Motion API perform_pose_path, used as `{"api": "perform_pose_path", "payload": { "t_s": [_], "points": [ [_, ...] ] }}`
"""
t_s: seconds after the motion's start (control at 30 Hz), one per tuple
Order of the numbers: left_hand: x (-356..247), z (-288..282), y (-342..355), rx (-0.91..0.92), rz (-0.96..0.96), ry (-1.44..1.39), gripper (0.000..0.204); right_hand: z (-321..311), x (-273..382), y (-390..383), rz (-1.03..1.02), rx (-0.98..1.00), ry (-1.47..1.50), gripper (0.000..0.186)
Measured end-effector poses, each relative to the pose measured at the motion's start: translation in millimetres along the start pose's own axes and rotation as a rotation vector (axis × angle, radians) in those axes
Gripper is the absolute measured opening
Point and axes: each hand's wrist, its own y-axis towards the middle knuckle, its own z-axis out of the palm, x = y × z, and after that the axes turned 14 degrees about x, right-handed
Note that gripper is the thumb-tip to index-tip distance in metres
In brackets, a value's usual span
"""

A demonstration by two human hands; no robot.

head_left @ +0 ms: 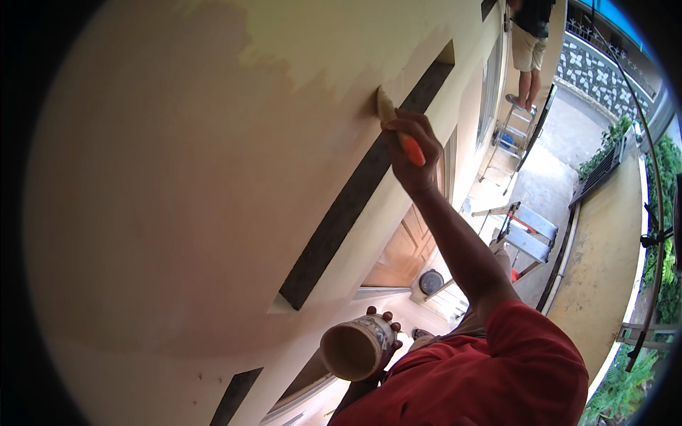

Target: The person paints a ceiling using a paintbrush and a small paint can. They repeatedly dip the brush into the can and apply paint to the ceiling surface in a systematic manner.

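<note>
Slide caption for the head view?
Right hand holding a brush to a two-toned wall; left hand holding a patterned cup.

Home exterior [163, 184], wooden door [403, 250], paved driveway [558, 135]

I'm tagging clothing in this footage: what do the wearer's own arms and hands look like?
The right arm has a short red fabric sleeve; below it the forearm is bare, without a watch. The right hand and left hand are ungloved. The left sleeve can't be made out.
</note>
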Motion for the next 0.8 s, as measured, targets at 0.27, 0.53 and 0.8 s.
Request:
{"api": "perform_pose_path", "payload": {
  "t_s": [0.27,0.53,0.8],
  "points": [
    [-4,-2,0,-0.012,0.017,-0.028,0.078,-23,46,9,-0.308,0.063,0.087,0.023],
    [-7,-2,1,0.031,-0.014,-0.029,0.077,-20,-70,76,-0.09,-0.058,-0.076,0.02],
    [-7,-1,2,0.033,-0.006,-0.043,0.077,-30,25,16,-0.347,0.091,0.083,0.018]
  ]
}}
